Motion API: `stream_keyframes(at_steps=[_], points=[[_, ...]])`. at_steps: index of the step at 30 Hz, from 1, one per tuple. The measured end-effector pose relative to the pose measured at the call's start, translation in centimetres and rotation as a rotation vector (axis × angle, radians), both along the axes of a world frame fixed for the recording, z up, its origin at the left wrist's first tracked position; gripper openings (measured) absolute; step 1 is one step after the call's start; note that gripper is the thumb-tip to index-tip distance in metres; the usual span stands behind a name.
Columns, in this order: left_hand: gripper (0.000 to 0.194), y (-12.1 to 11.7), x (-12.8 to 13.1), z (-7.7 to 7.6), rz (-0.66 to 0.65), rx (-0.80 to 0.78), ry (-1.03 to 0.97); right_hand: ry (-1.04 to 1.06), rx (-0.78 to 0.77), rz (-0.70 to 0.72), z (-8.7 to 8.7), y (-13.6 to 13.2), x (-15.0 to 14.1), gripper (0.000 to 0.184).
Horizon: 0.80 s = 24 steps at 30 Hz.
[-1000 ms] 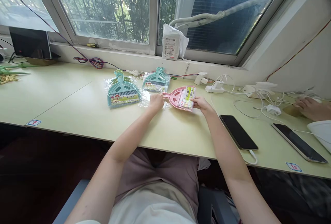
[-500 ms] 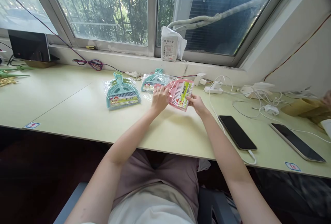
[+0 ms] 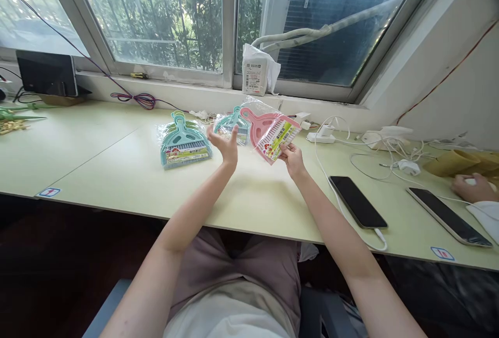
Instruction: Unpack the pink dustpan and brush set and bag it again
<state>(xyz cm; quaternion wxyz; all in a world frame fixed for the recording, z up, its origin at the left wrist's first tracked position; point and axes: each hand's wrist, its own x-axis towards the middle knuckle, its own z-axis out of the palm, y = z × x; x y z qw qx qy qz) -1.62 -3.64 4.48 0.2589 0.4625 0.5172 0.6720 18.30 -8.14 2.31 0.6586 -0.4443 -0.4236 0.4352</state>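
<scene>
A pink dustpan and brush set [image 3: 272,131] in clear wrapping is raised over the table, its handle pointing to the upper left and its printed label facing me. My right hand [image 3: 293,159] pinches its lower right edge. Just left of it my left hand [image 3: 226,146] is spread, thumb up and fingers apart, holding nothing. Behind that hand lies a wrapped turquoise dustpan set [image 3: 236,125], partly covered by the hand and the pink set. Further left rests a stack of wrapped turquoise and green dustpan sets [image 3: 183,143], handles toward the window.
To the right lie a charging phone [image 3: 357,201], a second dark device [image 3: 448,216] and tangled white cables [image 3: 390,148]. A co-worker's hand [image 3: 474,188] is at the right edge. A tablet [image 3: 47,74] stands far left. A white box [image 3: 255,74] sits on the sill.
My left hand has let go of the pink set's handle and moved left, fingers opening. The pink set has tilted in my right hand. A co-worker's hand now rests at the right.
</scene>
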Motion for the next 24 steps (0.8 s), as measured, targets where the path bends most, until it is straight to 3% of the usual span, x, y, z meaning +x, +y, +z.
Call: stream_keyframes(at_steps=[3,5,7,13,19,21,24], points=[[0.078,1.9,-0.1,-0.8,-0.421,-0.202,-0.335,0.009,0.022,0.007,-0.2,0.0,-0.3,0.034],[0.078,2.2,0.5,-1.3,-0.638,-0.213,-0.469,0.011,0.029,0.012,-0.3,-0.1,-0.7,0.035],[0.075,1.6,1.5,-1.6,-0.753,-0.149,-0.501,-0.007,0.024,0.014,-0.4,-0.3,-1.2,0.037],[0.067,-1.3,3.6,-2.4,-0.935,-0.124,-0.451,-0.019,0.028,-0.060,-0.2,-0.8,-2.4,0.033],[0.059,-2.3,4.5,-3.4,-1.097,-0.200,-0.395,0.115,0.044,-0.153,-0.3,-0.7,-2.3,0.024],[0.055,-2.5,4.6,-3.4,-1.074,-0.184,-0.386,0.146,0.054,-0.157,-0.4,-0.7,-2.5,0.023],[0.051,-2.4,4.7,-3.3,-0.920,-0.168,-0.402,0.188,0.069,-0.136,-0.5,-0.8,-2.9,0.023]])
